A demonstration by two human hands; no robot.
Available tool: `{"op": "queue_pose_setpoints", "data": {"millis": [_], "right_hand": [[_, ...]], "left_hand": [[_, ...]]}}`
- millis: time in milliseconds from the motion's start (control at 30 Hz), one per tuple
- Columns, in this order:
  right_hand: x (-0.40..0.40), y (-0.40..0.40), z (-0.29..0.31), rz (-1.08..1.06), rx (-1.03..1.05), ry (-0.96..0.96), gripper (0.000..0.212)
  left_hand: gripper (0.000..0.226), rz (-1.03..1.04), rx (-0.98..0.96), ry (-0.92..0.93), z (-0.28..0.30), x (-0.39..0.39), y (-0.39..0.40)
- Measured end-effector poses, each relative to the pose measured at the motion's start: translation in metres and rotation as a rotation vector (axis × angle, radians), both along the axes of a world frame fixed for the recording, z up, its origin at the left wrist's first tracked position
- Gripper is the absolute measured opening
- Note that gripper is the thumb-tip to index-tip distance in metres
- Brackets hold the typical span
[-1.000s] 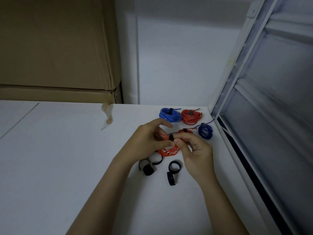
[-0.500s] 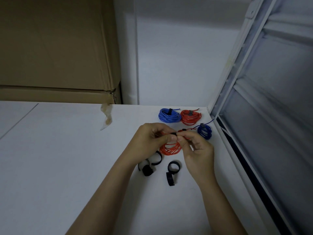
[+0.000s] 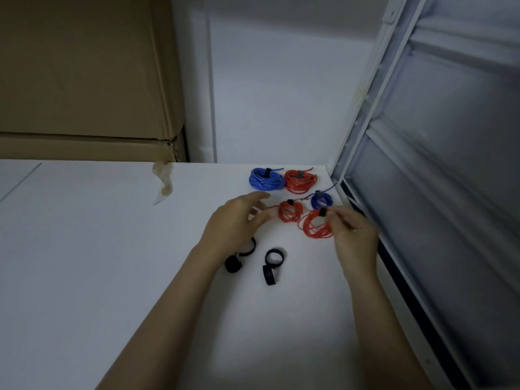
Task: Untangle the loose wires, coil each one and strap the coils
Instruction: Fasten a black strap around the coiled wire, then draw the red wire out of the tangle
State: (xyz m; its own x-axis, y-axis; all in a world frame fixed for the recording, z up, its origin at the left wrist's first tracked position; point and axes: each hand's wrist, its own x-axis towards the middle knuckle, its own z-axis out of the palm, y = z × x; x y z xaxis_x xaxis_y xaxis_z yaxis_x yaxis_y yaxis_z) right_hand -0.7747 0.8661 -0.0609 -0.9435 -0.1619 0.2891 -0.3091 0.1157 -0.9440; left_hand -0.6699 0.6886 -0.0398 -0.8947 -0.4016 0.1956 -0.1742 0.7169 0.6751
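My right hand point(image 3: 353, 237) pinches a red wire coil point(image 3: 315, 225) at its black strap, near the table's right edge. My left hand point(image 3: 235, 220) hovers just left of a smaller strapped red coil point(image 3: 289, 211), fingers relaxed and holding nothing. Behind these lie a strapped light-blue coil point(image 3: 266, 179), another strapped red coil point(image 3: 300, 181) and a small dark-blue coil point(image 3: 321, 200). Loose black straps point(image 3: 273, 257) lie on the white table point(image 3: 84, 249) below my hands; one strap point(image 3: 247, 247) is partly hidden under my left wrist.
A large cardboard box point(image 3: 84, 80) stands at the back left, with a torn tape strip point(image 3: 163, 182) hanging onto the table. A white-framed panel point(image 3: 422, 192) slants along the right side, close to my right hand. A white wall closes the back.
Both hands were together on the red coil. Now my left hand has let go and opened, and my right hand has carried the strapped coil to the right, uncovering the smaller red coil.
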Motion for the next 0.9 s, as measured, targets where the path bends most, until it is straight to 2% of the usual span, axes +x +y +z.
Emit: {"op": "queue_pose_setpoints", "data": {"millis": [33, 133, 167, 267, 367, 633, 700, 767, 833, 900], "right_hand": [[-0.007, 0.007, -0.005, -0.026, 0.124, -0.003, 0.015], [-0.012, 0.014, -0.025, -0.088, 0.738, 0.132, 0.017], [-0.010, 0.014, -0.028, -0.135, 0.807, 0.196, 0.020], [-0.002, 0.011, -0.025, -0.172, 0.681, 0.311, 0.031], [0.002, 0.002, -0.029, -0.069, 0.772, 0.228, 0.046], [-0.004, 0.000, -0.020, -0.008, 0.817, 0.259, 0.055], [0.007, -0.004, -0.011, -0.095, 0.731, 0.466, 0.048], [0.020, -0.021, 0.001, -0.104, 0.595, 0.681, 0.031], [0.035, -0.055, 0.011, 0.044, 0.513, 0.744, 0.022], [0.054, -0.096, 0.014, 0.239, 0.520, 0.752, 0.021]], "left_hand": [[0.038, -0.001, -0.021, -0.015, 0.000, 0.000, -0.001], [0.035, 0.007, -0.069, -0.043, -0.003, 0.000, 0.000], [0.034, 0.010, -0.082, -0.051, -0.003, -0.001, 0.000], [0.032, 0.023, -0.118, -0.054, -0.005, -0.001, 0.000], [0.031, 0.039, -0.142, -0.039, -0.007, 0.000, -0.003], [0.026, 0.152, -0.197, -0.035, -0.008, 0.017, -0.009], [0.022, 0.203, -0.235, -0.036, -0.005, 0.034, -0.011], [0.018, 0.281, -0.274, -0.024, -0.001, 0.058, -0.018], [0.016, 0.387, -0.330, -0.026, 0.004, 0.089, -0.030], [0.018, 0.508, -0.387, -0.054, 0.006, 0.125, -0.046]]}}
